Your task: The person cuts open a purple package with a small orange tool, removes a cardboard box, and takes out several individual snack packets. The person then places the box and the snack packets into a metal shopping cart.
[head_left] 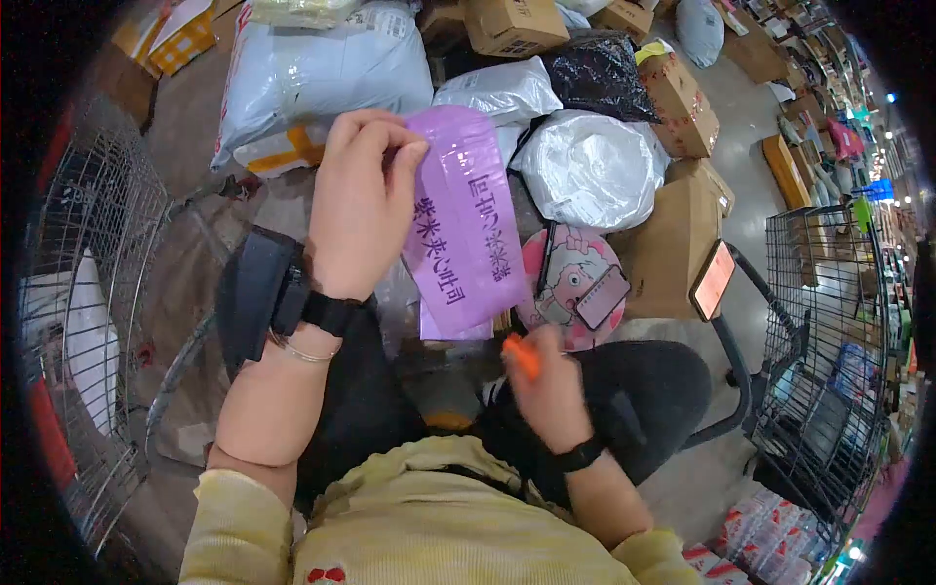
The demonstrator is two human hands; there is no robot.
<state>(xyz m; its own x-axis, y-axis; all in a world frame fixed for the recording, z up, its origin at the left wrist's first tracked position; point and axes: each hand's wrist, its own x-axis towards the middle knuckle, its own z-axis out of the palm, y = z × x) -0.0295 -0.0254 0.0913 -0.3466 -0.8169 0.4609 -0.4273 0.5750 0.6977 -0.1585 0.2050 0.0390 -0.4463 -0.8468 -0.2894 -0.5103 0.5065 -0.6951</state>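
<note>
At the left edge of the frame stands a wire cart, with a white item inside its mesh. In the upper left, a large pale-blue plastic parcel lies on top of a white parcel with orange tape. Left of centre, the left hand reaches up, its thumb and fingers pinched closed on the upper left edge of a purple packet. The packet hangs tilted in the centre of the frame, marked with dark characters, its lower end above the lap. Just right of that lower end, the right hand is curled closed around a small orange object; both are blurred, so the object's exact form cannot be told. Above this hand lies a round pink mat with a cartoon figure, and a phone rests on its right part. Higher up, a round silver parcel sits beside a brown cardboard box. A second phone, its screen lit orange-pink, stands tilted at the box's right side. Another wire cart fills the right of the frame.
</note>
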